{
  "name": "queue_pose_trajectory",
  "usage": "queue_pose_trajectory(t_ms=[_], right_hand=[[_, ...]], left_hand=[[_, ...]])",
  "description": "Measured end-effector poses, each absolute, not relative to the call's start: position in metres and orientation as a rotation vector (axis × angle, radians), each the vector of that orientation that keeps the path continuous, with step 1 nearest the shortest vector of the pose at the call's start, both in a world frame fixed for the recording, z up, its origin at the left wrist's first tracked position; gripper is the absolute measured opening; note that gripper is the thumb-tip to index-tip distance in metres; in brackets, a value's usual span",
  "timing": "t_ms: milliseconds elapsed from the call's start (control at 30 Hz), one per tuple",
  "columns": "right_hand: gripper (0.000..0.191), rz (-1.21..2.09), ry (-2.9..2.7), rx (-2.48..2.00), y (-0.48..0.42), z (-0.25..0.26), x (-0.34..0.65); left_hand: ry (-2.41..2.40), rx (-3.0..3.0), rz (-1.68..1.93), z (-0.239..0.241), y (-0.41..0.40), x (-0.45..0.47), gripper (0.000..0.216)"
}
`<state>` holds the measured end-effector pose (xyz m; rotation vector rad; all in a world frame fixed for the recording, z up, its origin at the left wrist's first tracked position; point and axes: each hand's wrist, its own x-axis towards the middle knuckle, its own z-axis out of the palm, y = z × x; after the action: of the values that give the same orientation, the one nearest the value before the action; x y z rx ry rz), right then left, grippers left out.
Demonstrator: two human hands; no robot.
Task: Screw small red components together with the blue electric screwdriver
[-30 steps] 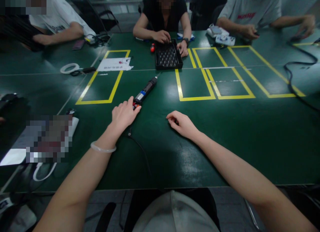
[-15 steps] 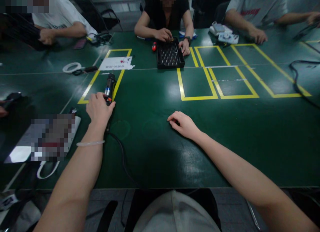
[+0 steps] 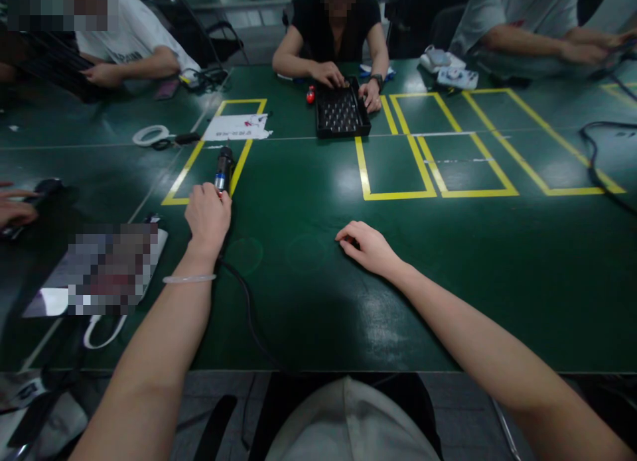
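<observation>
My left hand (image 3: pixel 208 215) is closed round the near end of a black electric screwdriver (image 3: pixel 223 168) with a blue band. The tool lies on the green table (image 3: pixel 308 288), its tip pointing away across a yellow tape line. A black cable (image 3: pixel 247 308) runs from the tool back toward me and off the table's edge. My right hand (image 3: pixel 367 247) rests on the table to the right, fingers curled loosely, palm down; nothing shows in it.
A black tray (image 3: pixel 342 113) with rows of holes sits far across, another person's hands at its far end. Yellow tape rectangles (image 3: pixel 398 162) mark the table. A white tape roll (image 3: pixel 150 135), a paper sheet (image 3: pixel 237 127) and a tablet-like device (image 3: pixel 99 275) lie left. Other people sit around.
My left hand swept the screwdriver leftward from the table's middle to the yellow rectangle, turning its tip from up-right to straight away. The right hand stayed put.
</observation>
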<state>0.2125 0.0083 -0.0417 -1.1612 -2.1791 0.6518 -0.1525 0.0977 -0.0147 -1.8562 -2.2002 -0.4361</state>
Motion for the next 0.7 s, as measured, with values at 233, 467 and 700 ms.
queue_pose_trajectory(t_ms=[233, 467, 700], right_hand=[[0.012, 0.647, -2.189, -1.163, 0.009, -0.04, 0.212], [0.012, 0.647, -2.194, -1.159, 0.01, -0.041, 0.213], [0.012, 0.642, -2.181, -1.156, 0.01, -0.041, 0.212]], left_hand=[[-2.305, -1.83, -0.656, -0.015, 0.097, -0.155, 0.07], [-2.349, -1.814, -0.724, -0.013, 0.094, -0.154, 0.08], [-2.096, -2.02, -0.9, -0.001, 0.081, -0.127, 0.049]])
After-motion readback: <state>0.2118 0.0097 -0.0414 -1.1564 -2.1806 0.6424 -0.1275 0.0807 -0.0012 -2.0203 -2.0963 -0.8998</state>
